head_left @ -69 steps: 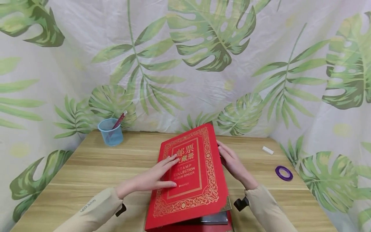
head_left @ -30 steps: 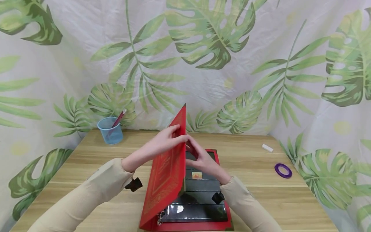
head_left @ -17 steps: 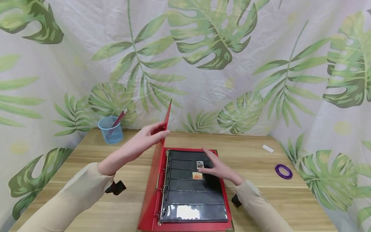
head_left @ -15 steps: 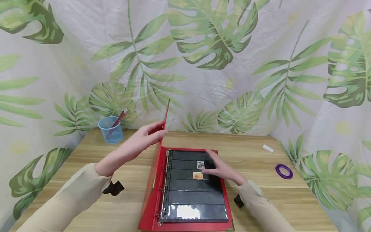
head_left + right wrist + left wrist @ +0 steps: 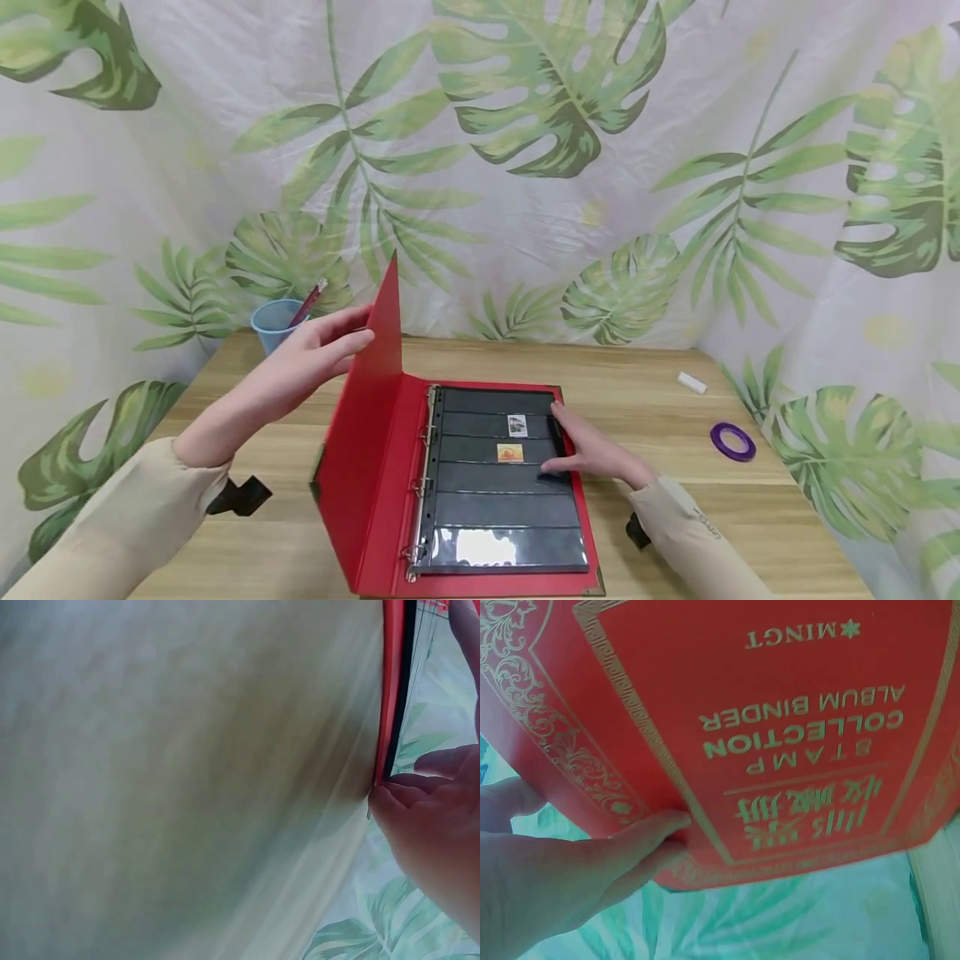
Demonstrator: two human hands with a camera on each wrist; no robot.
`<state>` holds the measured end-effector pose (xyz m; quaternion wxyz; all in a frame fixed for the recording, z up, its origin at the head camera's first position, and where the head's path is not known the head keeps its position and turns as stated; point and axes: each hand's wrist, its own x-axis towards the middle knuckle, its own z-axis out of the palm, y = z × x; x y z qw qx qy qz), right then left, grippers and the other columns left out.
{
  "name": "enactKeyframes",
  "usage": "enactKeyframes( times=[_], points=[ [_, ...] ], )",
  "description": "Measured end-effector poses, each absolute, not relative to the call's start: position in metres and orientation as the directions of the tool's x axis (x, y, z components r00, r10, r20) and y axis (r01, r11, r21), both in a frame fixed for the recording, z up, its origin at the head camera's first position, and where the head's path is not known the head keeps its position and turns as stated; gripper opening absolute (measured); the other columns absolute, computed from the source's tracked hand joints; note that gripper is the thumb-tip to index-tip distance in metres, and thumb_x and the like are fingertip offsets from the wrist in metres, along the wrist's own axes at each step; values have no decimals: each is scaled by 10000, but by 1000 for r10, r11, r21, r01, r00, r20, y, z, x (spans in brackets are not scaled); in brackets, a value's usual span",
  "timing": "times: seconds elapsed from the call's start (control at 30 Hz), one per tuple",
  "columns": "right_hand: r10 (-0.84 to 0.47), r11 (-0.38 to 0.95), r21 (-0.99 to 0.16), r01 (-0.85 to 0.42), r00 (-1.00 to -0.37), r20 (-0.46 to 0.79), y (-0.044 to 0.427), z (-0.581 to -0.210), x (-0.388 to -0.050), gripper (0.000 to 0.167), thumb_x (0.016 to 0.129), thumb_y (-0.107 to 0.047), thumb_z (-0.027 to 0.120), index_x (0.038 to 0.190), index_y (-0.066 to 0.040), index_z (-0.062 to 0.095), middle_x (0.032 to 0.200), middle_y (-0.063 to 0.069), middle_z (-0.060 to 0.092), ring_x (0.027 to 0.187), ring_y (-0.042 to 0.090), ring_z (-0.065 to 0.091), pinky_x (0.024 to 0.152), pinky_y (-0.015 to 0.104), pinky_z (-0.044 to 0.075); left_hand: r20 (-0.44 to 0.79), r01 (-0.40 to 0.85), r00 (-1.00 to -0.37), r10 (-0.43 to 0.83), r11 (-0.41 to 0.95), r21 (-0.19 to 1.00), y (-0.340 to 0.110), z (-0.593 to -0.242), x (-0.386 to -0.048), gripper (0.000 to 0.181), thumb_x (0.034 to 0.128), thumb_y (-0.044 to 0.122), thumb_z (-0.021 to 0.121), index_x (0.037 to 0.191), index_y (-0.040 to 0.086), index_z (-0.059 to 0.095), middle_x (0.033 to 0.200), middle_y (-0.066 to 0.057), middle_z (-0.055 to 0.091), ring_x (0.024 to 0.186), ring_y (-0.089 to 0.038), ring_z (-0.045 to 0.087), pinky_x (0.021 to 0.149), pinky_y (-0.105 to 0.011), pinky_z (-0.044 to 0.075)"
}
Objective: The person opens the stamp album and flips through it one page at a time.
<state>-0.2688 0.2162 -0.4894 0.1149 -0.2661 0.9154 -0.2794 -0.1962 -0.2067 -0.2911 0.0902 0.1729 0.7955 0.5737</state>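
Wood-grain bench [image 5: 652,408]: your left grip [image 5: 303,354] pinches that flat red cover [image 5: 363,450], right grip [image 5: 596,452] looks relaxed; slip, might flop toward 9 o'clock.

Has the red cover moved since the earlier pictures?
Yes. In the head view, the cover has swung leftward, off the black page, and its top corner now stands nearer the blue cup, which has stayed put.

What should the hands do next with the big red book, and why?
I'd probably have the left hand gently lower the red cover onto the table. That hand is holding the cover, which stands raised, while the black page lies flat.
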Motion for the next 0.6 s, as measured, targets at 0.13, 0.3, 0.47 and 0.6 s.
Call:
enactKeyframes(
  times=[0.13,0.3,0.47,0.6],
  points=[
    [-563,716,-552,-428,-822,-92,217,-490,-268,1102,797,-462,801,1547,71,195,1646,261,120,1514,437,208,1199,587,254,70,195,-920,385,296,935,-230,-288,-191,666,1049,290,482,1588,54,171,1640,-158,235,1428,-275,394,932,-113,489],
    [-581,720,-526,-453,-808,-100,216,-490,-268,1106,786,-465,809,1535,91,215,1647,261,115,1518,431,202,1196,572,269,62,222,-909,413,351,910,-269,-289,-187,613,1060,237,457,1586,68,193,1585,-132,354,1244,24,550,936,-173,525],
    [-583,725,-510,-462,-807,-98,217,-491,-268,1099,786,-460,811,1531,95,223,1645,266,116,1514,432,210,1188,572,282,27,225,-934,355,529,818,-314,-297,-186,613,1051,211,481,1571,20,217,1589,-226,321,1142,217,499,878,-87,494],
    [-573,730,-519,-445,-812,-111,216,-491,-267,1101,792,-466,804,1538,85,210,1653,251,101,1518,427,204,1191,570,279,-4,199,-952,307,628,752,-340,-304,-186,627,1036,174,513,1542,-63,227,1564,-348,259,1072,309,423,831,-39,467]
  ],
)
